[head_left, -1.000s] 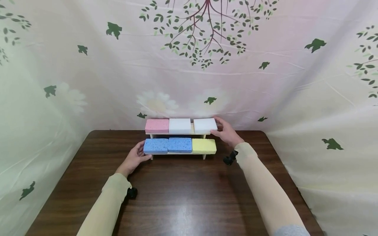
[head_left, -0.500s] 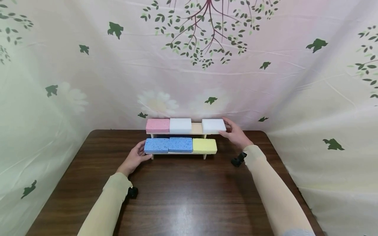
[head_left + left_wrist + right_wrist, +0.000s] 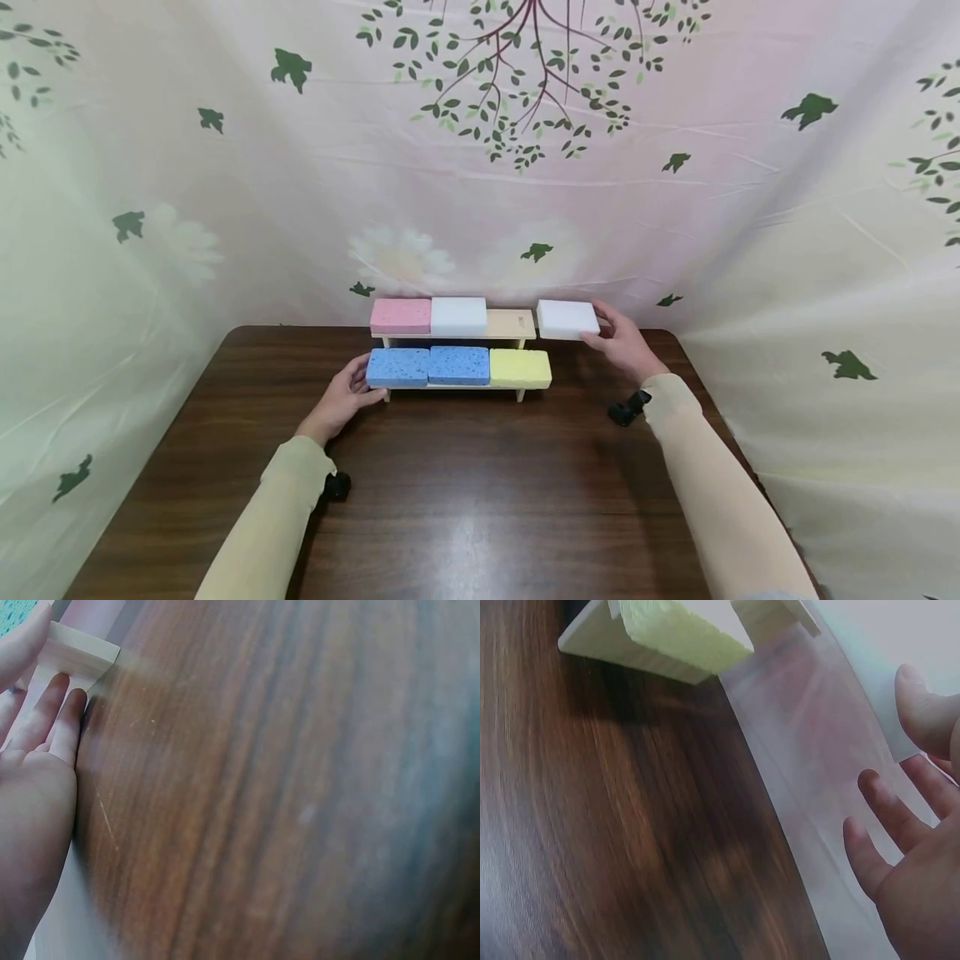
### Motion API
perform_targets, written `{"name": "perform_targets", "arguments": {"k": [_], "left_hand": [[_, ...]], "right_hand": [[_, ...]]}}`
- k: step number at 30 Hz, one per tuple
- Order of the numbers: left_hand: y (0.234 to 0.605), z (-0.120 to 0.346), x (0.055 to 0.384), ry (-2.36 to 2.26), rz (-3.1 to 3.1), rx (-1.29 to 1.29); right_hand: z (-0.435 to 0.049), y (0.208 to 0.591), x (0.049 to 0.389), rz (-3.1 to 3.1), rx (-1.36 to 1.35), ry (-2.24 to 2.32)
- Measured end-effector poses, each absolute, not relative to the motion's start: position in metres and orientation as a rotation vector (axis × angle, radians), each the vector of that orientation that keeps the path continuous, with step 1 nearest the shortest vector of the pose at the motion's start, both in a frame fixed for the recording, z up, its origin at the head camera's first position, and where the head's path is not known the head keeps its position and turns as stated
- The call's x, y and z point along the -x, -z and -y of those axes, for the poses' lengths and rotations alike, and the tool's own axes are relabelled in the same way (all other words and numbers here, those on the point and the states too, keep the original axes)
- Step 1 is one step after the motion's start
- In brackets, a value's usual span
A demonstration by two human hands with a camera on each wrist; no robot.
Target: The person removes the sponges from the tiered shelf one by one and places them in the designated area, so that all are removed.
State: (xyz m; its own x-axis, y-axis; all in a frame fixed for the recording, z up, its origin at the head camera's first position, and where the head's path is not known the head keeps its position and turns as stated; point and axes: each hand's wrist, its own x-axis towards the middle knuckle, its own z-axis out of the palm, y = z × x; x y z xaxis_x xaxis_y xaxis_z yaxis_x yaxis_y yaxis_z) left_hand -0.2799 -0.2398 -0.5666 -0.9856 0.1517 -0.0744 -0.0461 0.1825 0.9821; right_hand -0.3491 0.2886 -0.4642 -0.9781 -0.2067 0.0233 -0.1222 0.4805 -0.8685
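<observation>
My right hand (image 3: 624, 343) grips a white sponge block (image 3: 567, 319) by its right end, thumb in front. The block hangs just off the right end of the back wooden shelf (image 3: 512, 323). In the right wrist view, the thumb (image 3: 922, 712) presses the white block while two fingers stand free of it. My left hand (image 3: 340, 400) holds the left end of a speckled blue sponge (image 3: 397, 367) on the front shelf. A second blue sponge (image 3: 458, 365) and a yellow sponge (image 3: 520, 368) lie beside it. The left wrist view shows its fingers near the shelf's wooden end (image 3: 82, 652).
A pink sponge (image 3: 401, 316) and another white block (image 3: 458, 316) sit on the back shelf. The brown wooden table (image 3: 465, 483) extends toward me. A printed cloth (image 3: 450, 200) hangs behind and along both sides.
My right hand has drawn the white block rightward, from the back shelf's right end to past its edge. Bare shelf wood now shows there. The left hand stays in place.
</observation>
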Motion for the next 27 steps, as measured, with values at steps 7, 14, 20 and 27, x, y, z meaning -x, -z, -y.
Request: {"name": "perform_targets", "arguments": {"k": [7,14,20,27], "left_hand": [[0.565,0.24,0.279,-1.927,-2.286,-0.116],[0.563,0.24,0.279,-1.941,-2.271,-0.124],[0.563,0.241,0.278,-1.929,-2.276,-0.117],[0.562,0.24,0.276,-1.941,-2.267,-0.118]], "right_hand": [[-0.301,0.471,0.346,-2.643,0.228,1.528],[-0.307,0.484,0.342,-2.618,0.123,1.536],[-0.308,0.501,0.341,-2.622,0.119,1.519],[-0.308,0.52,0.339,-2.615,0.079,1.486]]}}
